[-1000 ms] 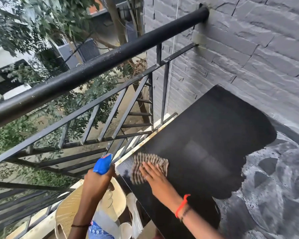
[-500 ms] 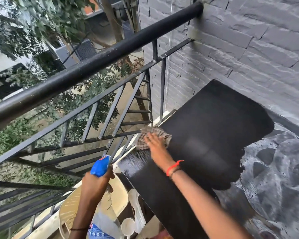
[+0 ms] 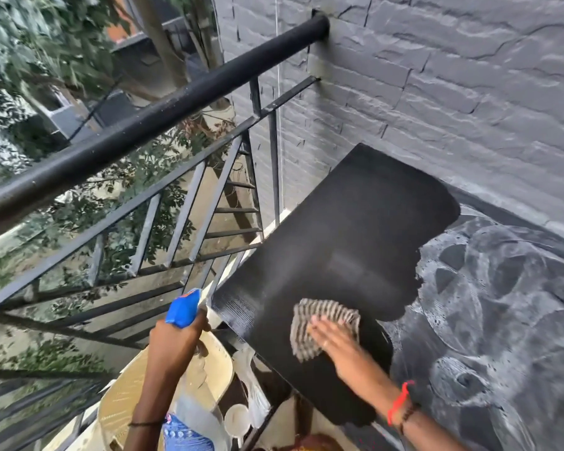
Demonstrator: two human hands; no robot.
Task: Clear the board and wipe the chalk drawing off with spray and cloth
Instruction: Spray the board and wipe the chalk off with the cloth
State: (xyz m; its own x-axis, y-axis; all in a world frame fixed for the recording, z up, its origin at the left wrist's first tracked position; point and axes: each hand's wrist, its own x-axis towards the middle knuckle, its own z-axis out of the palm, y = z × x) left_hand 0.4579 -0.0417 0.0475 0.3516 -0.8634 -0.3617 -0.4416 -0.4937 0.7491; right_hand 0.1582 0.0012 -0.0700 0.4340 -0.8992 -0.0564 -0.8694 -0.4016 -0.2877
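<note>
Black board (image 3: 355, 229) by a grey brick wall (image 3: 437, 92) and railing (image 3: 144, 125); chalk drawing (image 3: 502, 288) covers its right part. The right hand (image 3: 336, 340), fingers flat, presses the cloth (image 3: 319, 314); the left hand (image 3: 173, 343) grips the spray bottle (image 3: 183, 307), label unreadable.

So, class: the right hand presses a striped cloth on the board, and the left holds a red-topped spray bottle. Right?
No: the head view shows the spray bottle in the left hand has a blue top, not red. The rest holds.

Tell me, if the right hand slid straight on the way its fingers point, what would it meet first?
The right hand, flat on the grey striped cloth, points across the wiped black chalkboard, where nothing lies; past its edge, probably the black metal railing, though depth is unclear.
</note>
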